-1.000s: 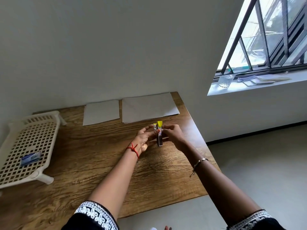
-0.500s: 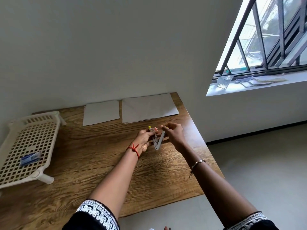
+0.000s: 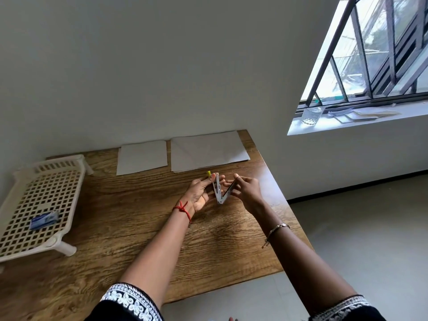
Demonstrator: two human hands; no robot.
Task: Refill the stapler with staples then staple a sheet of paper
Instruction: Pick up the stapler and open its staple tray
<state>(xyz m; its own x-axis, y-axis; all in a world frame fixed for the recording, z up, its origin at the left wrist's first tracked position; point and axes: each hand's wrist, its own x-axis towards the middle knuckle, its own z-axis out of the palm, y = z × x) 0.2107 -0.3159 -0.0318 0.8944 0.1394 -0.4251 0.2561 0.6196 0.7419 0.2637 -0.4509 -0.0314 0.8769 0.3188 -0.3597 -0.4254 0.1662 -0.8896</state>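
Stapler (image 3: 220, 190) open in a V above the tabletop (image 3: 129, 228), hinge at the near end, both arms pointing far. Left hand (image 3: 200, 193) grasps the left arm of the V with thumb and fingers near its far tip, where a yellow tip (image 3: 209, 173) pokes out. Right hand (image 3: 244, 189) pinches the right arm near its far end. Neither arm touches the wood; the whole thing hangs in the air between the hands.

Blue staple box (image 3: 44, 220) sits in the white rack (image 3: 27, 205) at far left, well apart from the hands. No staples visible in the stapler; channel too small to tell.

Risks, as judgement:
- Both hands are busy, so fetching the box means letting go with one, and the spring-loaded arm may snap shut or the stapler may drop.
- Fingertip grips are shallow, so a slip could pinch a finger in the V.
- Pulling the arms too wide could strain the hinge.
- A staple strip is brittle and may break or go in upside down and jam.

Paper sheets (image 3: 208, 150) lie flat at the far edge, untouched, with a smaller sheet (image 3: 141, 156) to their left; stapling not yet started.
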